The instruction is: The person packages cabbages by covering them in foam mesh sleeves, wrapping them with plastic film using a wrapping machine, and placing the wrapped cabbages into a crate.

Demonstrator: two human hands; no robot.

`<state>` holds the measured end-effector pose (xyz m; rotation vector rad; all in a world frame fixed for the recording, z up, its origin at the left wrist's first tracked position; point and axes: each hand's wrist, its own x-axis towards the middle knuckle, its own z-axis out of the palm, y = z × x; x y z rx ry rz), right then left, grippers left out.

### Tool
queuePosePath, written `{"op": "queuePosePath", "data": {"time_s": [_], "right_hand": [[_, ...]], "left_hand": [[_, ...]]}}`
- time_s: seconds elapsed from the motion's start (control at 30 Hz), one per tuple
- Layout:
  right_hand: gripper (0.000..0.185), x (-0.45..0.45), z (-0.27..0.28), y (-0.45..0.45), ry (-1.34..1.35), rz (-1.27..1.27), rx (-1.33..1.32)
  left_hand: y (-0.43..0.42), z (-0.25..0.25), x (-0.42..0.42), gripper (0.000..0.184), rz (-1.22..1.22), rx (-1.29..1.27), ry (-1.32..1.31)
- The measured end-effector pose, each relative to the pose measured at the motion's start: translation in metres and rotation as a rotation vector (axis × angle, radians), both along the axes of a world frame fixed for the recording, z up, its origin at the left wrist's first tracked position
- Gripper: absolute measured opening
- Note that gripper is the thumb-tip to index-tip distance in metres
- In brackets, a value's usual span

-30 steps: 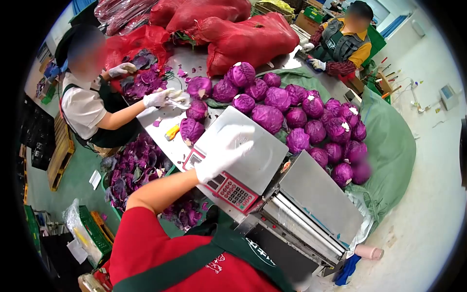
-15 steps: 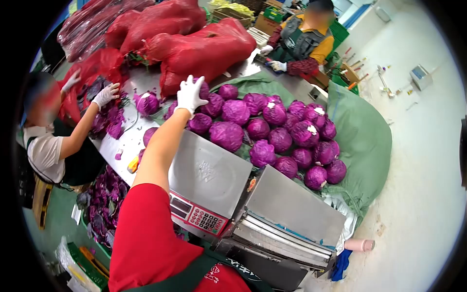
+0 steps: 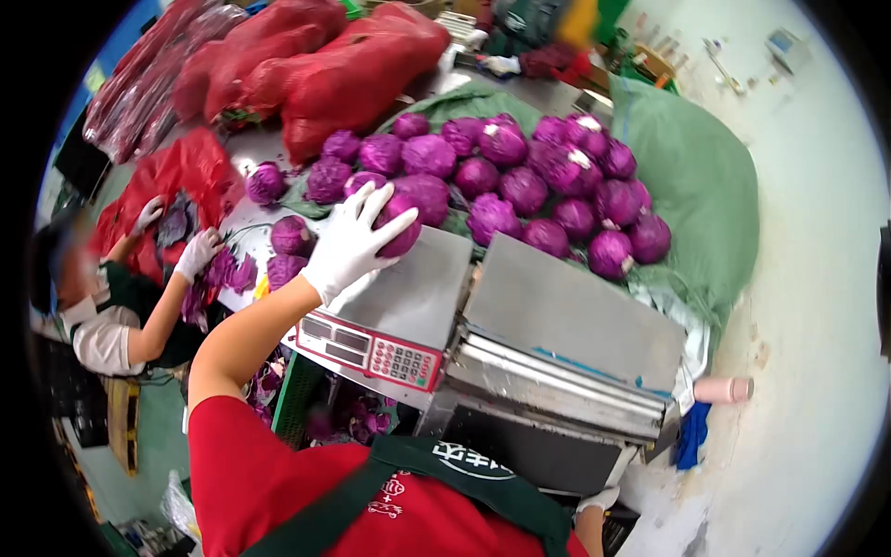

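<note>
My left hand (image 3: 351, 243), in a white glove, grips a red cabbage (image 3: 401, 232) above the back of the weighing scale's steel plate (image 3: 422, 290). Behind it a heap of red cabbages (image 3: 524, 190) lies on a green sheet. At the bottom right, my right hand (image 3: 599, 499), also gloved, is beside the front of the film wrapping machine (image 3: 575, 311); its fingers are too hidden to read. On the scale's front sits a red-framed panel with a keypad (image 3: 401, 360).
Red mesh sacks (image 3: 357, 79) lie at the back left. A co-worker (image 3: 116, 297) handles trimmed leaves at the left; another (image 3: 529, 42) stands across the table. A green crate (image 3: 302, 399) is below the table edge. A pink cup (image 3: 724, 390) sits by the wrapping machine.
My left hand has drawn back from the heap towards the scale with a red cabbage in its grip. The view has shifted, and my right hand now shows at the bottom.
</note>
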<state>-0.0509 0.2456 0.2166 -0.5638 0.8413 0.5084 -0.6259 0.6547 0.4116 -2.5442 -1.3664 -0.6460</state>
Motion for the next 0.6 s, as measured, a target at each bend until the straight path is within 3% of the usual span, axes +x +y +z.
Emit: {"op": "queuePosePath", "data": {"time_s": [0.03,0.07,0.17,0.33,0.4,0.53,0.6], "right_hand": [[0.053,0.002,-0.002,-0.012,-0.109,0.248,-0.134],[0.049,-0.006,-0.002,-0.011,-0.387,0.647,-0.479],[0.036,-0.018,-0.001,-0.001,-0.79,0.939,-0.908],[0.018,0.024,0.056,0.011,-1.242,0.8,-1.138],[0.015,0.057,0.093,0.037,-1.639,0.719,-1.214],[0.021,0.12,0.145,0.128,-1.992,0.776,-1.225],[0.024,0.138,0.145,0.188,-2.142,0.695,-1.299]], "left_hand": [[-0.013,0.004,0.011,0.075,-0.02,-0.017,0.103],[-0.023,0.007,0.019,0.074,-0.013,-0.036,0.189],[-0.03,-0.017,0.036,0.081,-0.032,-0.04,0.204],[-0.047,-0.041,0.053,0.1,0.037,-0.028,0.323],[-0.055,-0.035,0.063,0.103,0.092,-0.085,0.23],[-0.055,-0.039,0.075,0.102,0.122,0.027,0.128],[-0.056,-0.037,0.077,0.102,0.167,0.07,0.176]]}}
